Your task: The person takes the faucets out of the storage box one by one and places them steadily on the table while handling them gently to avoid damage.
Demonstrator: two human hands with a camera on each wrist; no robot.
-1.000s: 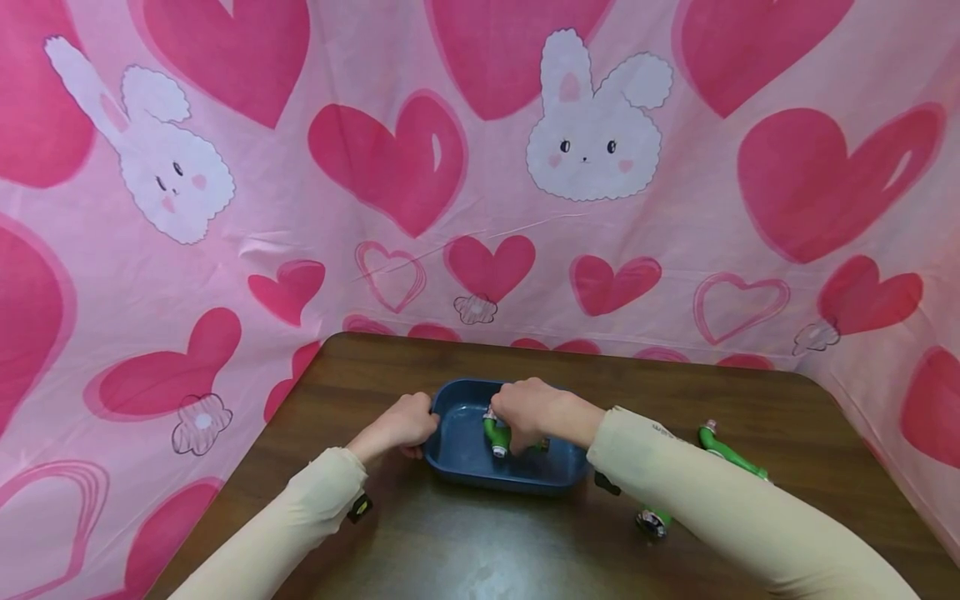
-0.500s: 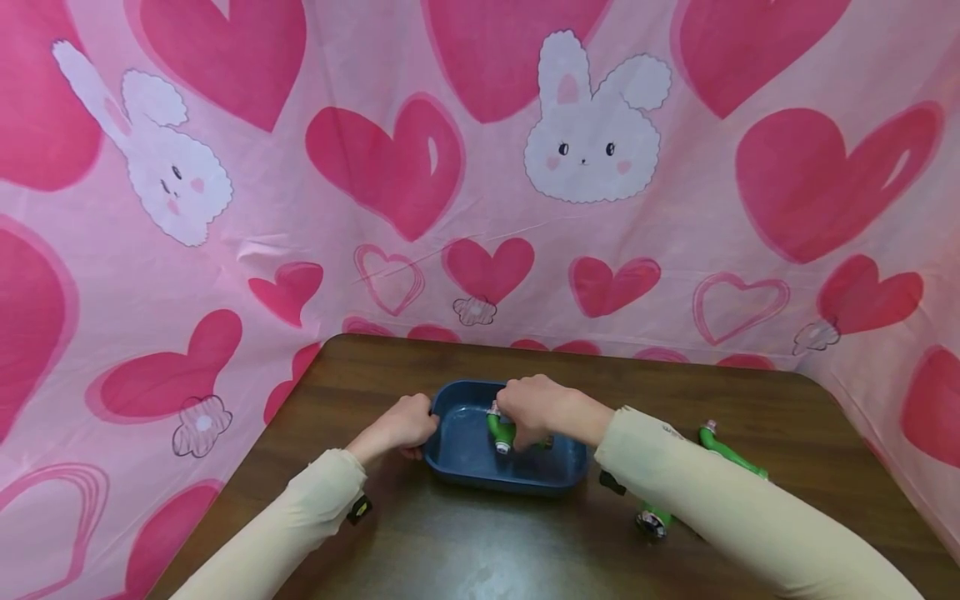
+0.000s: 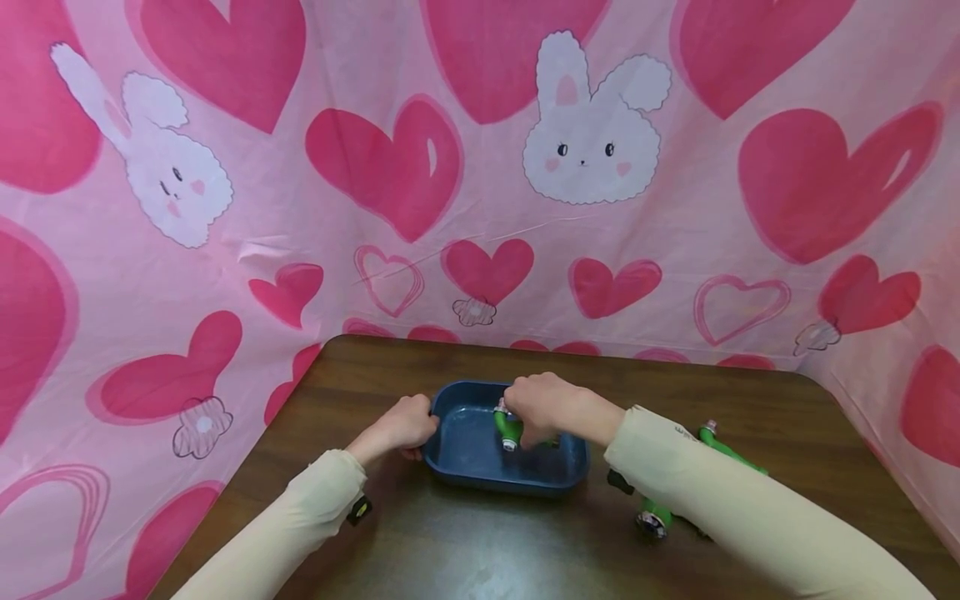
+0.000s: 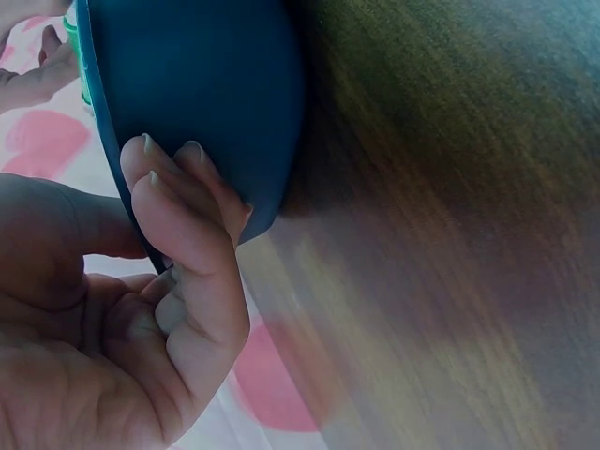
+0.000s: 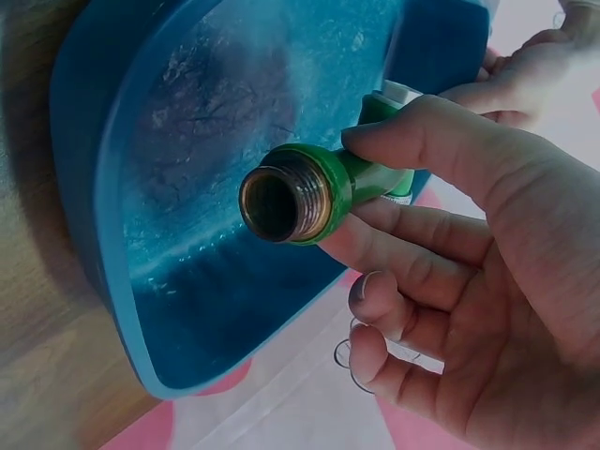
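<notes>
A blue rectangular basin (image 3: 461, 471) stands on the wooden table. At its left end my left hand (image 3: 405, 423) pinches the rim, thumb on the inner side and fingers curled against the outer wall (image 4: 202, 84). My right hand (image 3: 551, 408) holds a branched green pipe fitting (image 3: 508, 432) over the inside of the basin. In the right wrist view, thumb and fingers grip the green body, and the fitting's open threaded metal end (image 5: 281, 202) faces the camera. The palm hides part of the fitting in the head view.
Right of the basin, another green fitting (image 3: 723, 450) lies on the table (image 3: 420, 542), partly behind the right sleeve (image 3: 720, 483). Nearer stands a green piece with a dark round end (image 3: 652, 522). A pink heart-patterned cloth (image 3: 480, 183) hangs around the table.
My right hand has shifted a little to the right with the green pipe fitting, still over the basin. The left hand stays at the rim.
</notes>
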